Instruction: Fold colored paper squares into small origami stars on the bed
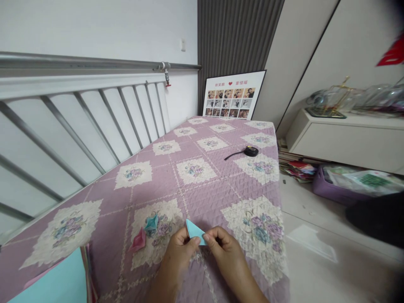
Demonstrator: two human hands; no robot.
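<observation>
In the head view, both hands were over the near part of a purple flowered cloth [208, 202]. The left hand [176, 248] had its fingers grasping the lower left part of the paper [195, 232], a light blue piece folded to a point at its upper left. The right hand [225, 248] had its fingers grasping the same paper at its right corner, the thumbs near each other along the lower edge. Left of the hands lay a blue fold [151, 222], with a pink fold [139, 240] just beside it, nearer the person. A stack [57, 280] of coloured sheets, blue on top, was at the lower left. Farther off, toward the right edge of the cloth, lay a black tape measure [251, 151], its strap pointing left. A board [259, 86] with photos leaned beyond the far end, and a radiator [72, 134] ran along the left side
</observation>
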